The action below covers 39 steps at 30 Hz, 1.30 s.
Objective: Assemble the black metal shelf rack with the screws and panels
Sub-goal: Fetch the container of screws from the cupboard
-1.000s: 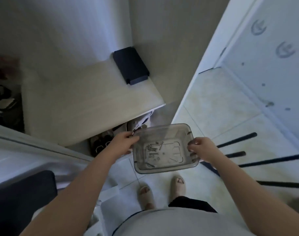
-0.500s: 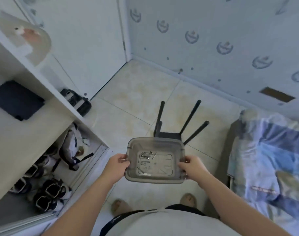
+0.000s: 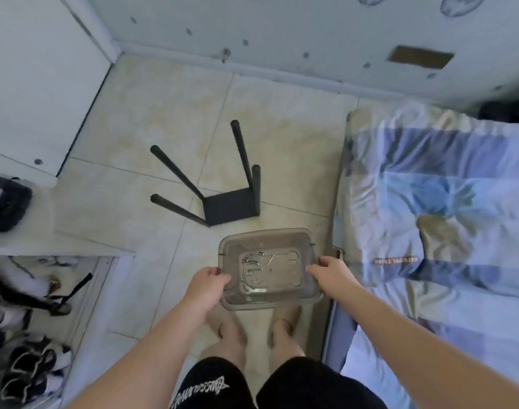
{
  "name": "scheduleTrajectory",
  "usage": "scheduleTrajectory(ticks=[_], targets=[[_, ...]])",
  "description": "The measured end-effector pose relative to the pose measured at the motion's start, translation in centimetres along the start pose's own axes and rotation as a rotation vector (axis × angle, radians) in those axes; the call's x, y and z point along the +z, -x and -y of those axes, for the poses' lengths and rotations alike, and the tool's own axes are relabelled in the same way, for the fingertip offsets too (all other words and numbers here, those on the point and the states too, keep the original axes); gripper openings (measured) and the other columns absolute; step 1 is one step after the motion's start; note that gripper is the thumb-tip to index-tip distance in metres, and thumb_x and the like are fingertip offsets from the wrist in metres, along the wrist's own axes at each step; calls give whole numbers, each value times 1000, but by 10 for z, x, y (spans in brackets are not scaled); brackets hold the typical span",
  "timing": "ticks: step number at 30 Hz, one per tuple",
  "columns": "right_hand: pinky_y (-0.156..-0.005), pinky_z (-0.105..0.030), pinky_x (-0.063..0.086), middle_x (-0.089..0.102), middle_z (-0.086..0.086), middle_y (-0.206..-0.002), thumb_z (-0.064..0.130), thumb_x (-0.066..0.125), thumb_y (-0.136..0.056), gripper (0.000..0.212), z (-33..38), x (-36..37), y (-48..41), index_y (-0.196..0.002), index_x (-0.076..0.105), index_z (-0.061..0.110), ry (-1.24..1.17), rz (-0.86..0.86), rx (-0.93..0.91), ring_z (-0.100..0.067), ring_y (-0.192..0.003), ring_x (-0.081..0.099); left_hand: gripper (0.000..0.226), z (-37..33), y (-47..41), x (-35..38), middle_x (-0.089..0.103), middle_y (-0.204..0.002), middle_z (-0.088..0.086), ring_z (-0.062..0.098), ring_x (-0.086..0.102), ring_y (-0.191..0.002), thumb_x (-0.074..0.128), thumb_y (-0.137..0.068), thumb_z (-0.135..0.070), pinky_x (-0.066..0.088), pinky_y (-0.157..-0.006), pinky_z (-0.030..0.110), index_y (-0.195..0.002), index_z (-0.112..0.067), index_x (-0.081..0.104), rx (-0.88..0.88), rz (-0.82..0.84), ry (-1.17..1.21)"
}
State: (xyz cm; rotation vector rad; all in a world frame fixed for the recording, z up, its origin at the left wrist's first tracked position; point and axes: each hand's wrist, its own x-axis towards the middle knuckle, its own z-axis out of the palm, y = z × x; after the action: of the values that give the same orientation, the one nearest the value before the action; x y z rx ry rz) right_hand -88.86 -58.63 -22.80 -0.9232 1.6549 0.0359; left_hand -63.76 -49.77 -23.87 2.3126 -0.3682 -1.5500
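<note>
Rack (image 3: 231, 208) stood half built on the tiled floor (image 3: 152, 113), just beyond the tray (image 3: 267, 233) carried toward it.

Its black panel lay flat on the tiles and four poles rose from the corners, so the long axis looked upright, with the free ends fanning toward the far wall in this wide view. Half a second earlier the tray had covered part of the panel; now the whole rack showed clear of it, and the person had turned from the counter to face it squarely, which I judged meant the hardware had arrived for the next fastening step. Screws (image 3: 253, 270) and small fittings lay loose in the clear tray. The left hand (image 3: 206, 286) gripped its left rim and the right hand (image 3: 330, 273) its right rim, fingers curled over the edges. A bed (image 3: 429, 187) lay to the right.
</note>
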Motion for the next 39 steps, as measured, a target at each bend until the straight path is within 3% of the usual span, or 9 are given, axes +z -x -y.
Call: scheduleTrajectory(ticks=[3,7,12,15,19,24,28,34,39], targets=[[-87,-41,55,74,-13,-101,20,66,-95,9,-25,-5,-50,-100,67,14,-36,-3,57,-30,-95,70,9,-5,-47,37,61,-73,6,18,52,-59,65,-87,-13,34,-52,24,-79,-10,63,2,32,-129],[-63,-29,44,61,-2,-73,24,65,-97,8,-70,6,-131,-95,61,18,-116,-41,157,-18,-63,56,5,6,-128,90,61,-79,8,20,53,-68,63,-88,-15,37,-64,29,-84,-15,60,-30,98,-226],[-89,-34,50,68,-4,-105,27,63,-97,40,-128,47,-243,-134,61,12,-185,-54,260,-23,-94,64,7,42,-242,150,66,-81,7,23,61,-68,63,-86,-17,51,-70,32,-81,-13,61,-101,134,-302],[-93,-35,49,65,-1,-100,27,63,-97,40,-156,73,-313,-134,61,11,-214,-62,297,-23,-96,62,7,64,-313,177,69,-80,7,23,65,-73,64,-85,-19,55,-77,35,-86,-12,65,-111,136,-328],[-102,-34,45,62,-7,-130,31,63,-98,53,-186,105,-399,-146,51,14,-236,-50,323,-28,-119,59,12,89,-399,205,73,-90,9,25,68,-80,64,-85,-22,57,-82,40,-93,-14,68,-89,130,-313],[-89,-31,46,63,1,-106,30,65,-95,32,-210,133,-472,-126,63,20,-209,-132,236,-22,-97,58,31,109,-467,225,73,-101,5,23,69,-94,70,-80,-25,55,-95,44,-110,-19,67,-64,113,-267],[-85,-28,41,67,-5,-122,28,66,-94,34,-217,140,-495,-126,62,17,-221,-153,203,-25,-102,60,50,115,-488,231,69,-112,8,26,68,-101,71,-82,-22,53,-98,45,-130,-17,56,-31,71,-225],[-112,-36,34,39,-9,-159,28,61,-100,69,-206,125,-461,-159,28,16,-156,-115,200,-30,-143,42,75,117,-462,221,51,-142,10,30,54,-120,66,-91,-31,43,-106,37,-155,-16,30,-15,98,-350],[-99,-33,42,41,-7,-159,28,57,-101,67,-171,99,-366,-160,27,21,87,-66,79,-30,-134,50,70,104,-366,190,40,-155,7,21,49,-129,61,-94,-40,36,-93,26,-154,-21,31,59,157,-497]])
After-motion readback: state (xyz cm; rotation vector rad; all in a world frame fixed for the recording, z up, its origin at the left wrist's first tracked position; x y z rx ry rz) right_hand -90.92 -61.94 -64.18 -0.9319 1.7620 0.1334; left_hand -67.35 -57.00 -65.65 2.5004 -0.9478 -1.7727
